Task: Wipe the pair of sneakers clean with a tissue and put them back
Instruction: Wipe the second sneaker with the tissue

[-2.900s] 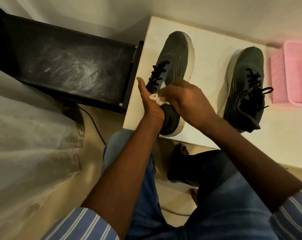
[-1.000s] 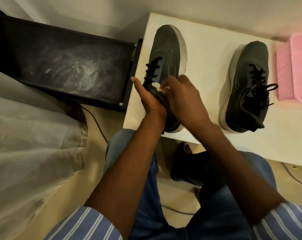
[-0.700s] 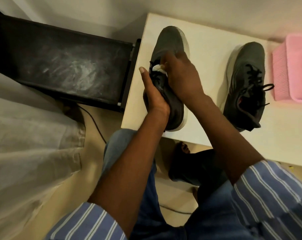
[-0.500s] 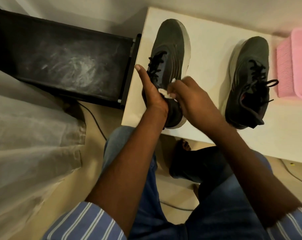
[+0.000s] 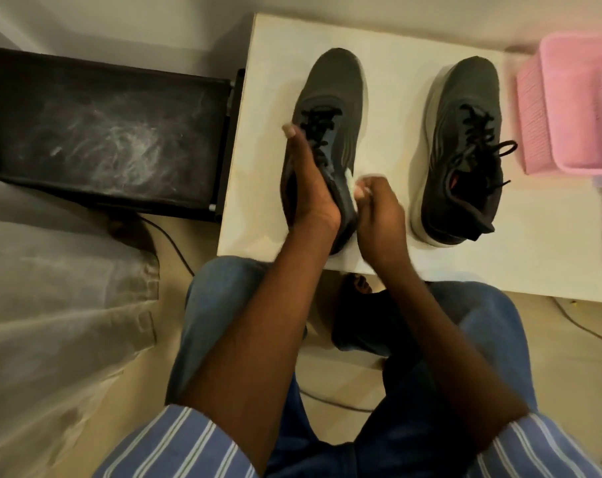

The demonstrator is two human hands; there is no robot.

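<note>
Two dark grey sneakers with black laces and pale soles stand on a white table (image 5: 389, 56), toes pointing away from me. My left hand (image 5: 308, 188) grips the left sneaker (image 5: 330, 98) at its heel and collar, thumb along the laces. My right hand (image 5: 379, 208) pinches a small white tissue (image 5: 456, 175) against that sneaker's right side near the heel. The tissue is mostly hidden by my fingers. The right sneaker (image 5: 465, 132) stands untouched to the right.
A pink plastic basket (image 5: 568, 108) sits at the table's right end. Left of the table stands a dusty black box (image 5: 103, 132), with a cable on the floor. My knees in jeans are below the table's near edge.
My right hand with the tissue has slid from the sneaker's laces and tongue back down to its right side near the heel. My left hand keeps its grip.
</note>
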